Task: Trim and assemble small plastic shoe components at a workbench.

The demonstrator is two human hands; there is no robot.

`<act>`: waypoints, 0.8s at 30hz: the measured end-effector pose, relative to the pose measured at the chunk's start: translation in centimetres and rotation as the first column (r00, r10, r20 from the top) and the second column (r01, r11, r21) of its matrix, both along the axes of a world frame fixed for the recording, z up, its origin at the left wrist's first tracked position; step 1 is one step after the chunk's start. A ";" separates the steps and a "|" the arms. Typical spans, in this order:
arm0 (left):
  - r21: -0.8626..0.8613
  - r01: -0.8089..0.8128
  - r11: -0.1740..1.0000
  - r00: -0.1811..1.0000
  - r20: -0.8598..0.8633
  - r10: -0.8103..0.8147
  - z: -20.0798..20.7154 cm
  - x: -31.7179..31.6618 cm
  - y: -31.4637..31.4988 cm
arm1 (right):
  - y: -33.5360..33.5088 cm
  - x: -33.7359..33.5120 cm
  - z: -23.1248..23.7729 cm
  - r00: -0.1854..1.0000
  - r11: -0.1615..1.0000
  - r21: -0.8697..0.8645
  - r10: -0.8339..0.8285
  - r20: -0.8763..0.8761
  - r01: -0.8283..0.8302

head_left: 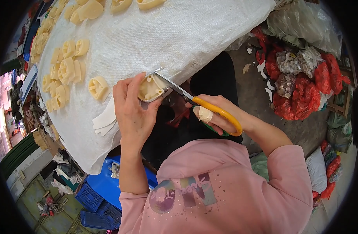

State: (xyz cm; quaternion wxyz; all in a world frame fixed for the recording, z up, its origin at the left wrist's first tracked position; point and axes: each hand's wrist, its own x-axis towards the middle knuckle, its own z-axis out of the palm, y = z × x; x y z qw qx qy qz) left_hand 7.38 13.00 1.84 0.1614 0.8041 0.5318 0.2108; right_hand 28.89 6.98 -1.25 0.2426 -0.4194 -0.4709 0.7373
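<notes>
My left hand (134,103) is closed round a cream moulded plastic piece (151,89), hollow with small pegs inside and a shiny silvery edge. It is held at the near edge of the white cloth. In my right hand (222,113) is a pair of scissors (183,93), one loop yellow and the other partly showing green. Their blades lie against the right side of the piece; how far apart the blades are is hard to see. Tape wraps one of my right fingers. White curved strips (105,121) lie beside my left wrist, and a single cream piece (98,87) sits further left.
A white woven cloth (167,35) covers the work surface. Groups of cream pieces (68,70) stand on its left and far side. Red plastic bags (296,99) and clear bags lie on the floor at right, near white scraps (268,85). Blue crates (97,204) stand at lower left.
</notes>
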 end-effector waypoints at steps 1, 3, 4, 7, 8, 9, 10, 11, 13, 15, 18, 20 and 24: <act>0.001 0.006 1.000 1.000 0.002 -0.006 0.0 0.0 0.0 | 0.0 -0.1 0.0 1.000 1.000 0.001 -0.001 0.002 0.001; -0.002 -0.001 1.000 1.000 -0.001 0.001 -0.1 -0.1 0.0 | -0.2 -0.1 0.0 1.000 0.999 0.018 -0.027 0.006 0.027; -0.006 -0.007 1.000 1.000 -0.005 0.007 -0.1 -0.1 0.0 | -0.2 -0.1 0.0 1.000 0.999 0.020 -0.027 0.007 0.027; -0.016 -0.007 1.000 1.000 -0.006 0.007 0.0 0.1 0.1 | -0.8 -0.1 -0.7 0.999 0.995 -0.097 -0.006 0.035 0.009; -0.013 -0.009 1.000 1.000 -0.005 0.009 0.1 0.0 0.1 | -1.3 -0.3 -1.4 0.994 0.989 0.138 -0.060 0.095 0.046; -0.008 -0.007 1.000 1.000 -0.005 0.007 0.1 0.0 0.1 | -1.8 -0.4 -1.6 0.982 0.927 0.369 -0.126 0.140 0.067; -0.003 -0.004 1.000 1.000 -0.004 0.004 0.2 0.0 0.1 | -2.3 0.0 -1.3 0.982 0.926 0.372 -0.126 0.142 0.065; 0.002 -0.008 1.000 1.000 -0.003 0.008 0.2 -0.1 0.1 | -2.2 0.2 0.4 0.946 0.941 0.327 -0.182 0.269 0.088; -0.046 -0.022 0.999 0.999 0.037 0.023 0.5 -0.5 0.2 | -2.3 0.7 1.2 0.892 0.950 0.290 -0.226 0.392 0.114; -0.171 -0.036 0.985 0.977 0.201 0.071 0.8 -1.2 0.5 | -2.5 1.6 0.9 0.872 0.850 0.492 -0.376 0.314 0.189; -0.215 -0.022 0.976 0.942 0.322 0.093 1.2 -1.4 0.8 | -2.4 3.2 2.0 0.907 0.889 0.241 -0.415 0.073 0.388; -0.131 -0.011 0.991 0.955 0.293 0.049 1.6 -0.8 1.0 | -2.3 4.1 0.7 0.824 0.836 0.078 -0.512 -0.244 0.543; 0.000 0.046 0.999 0.998 0.046 -0.046 1.3 0.8 1.9 | 1.1 2.8 0.1 0.465 0.872 -0.004 -0.264 -0.845 0.489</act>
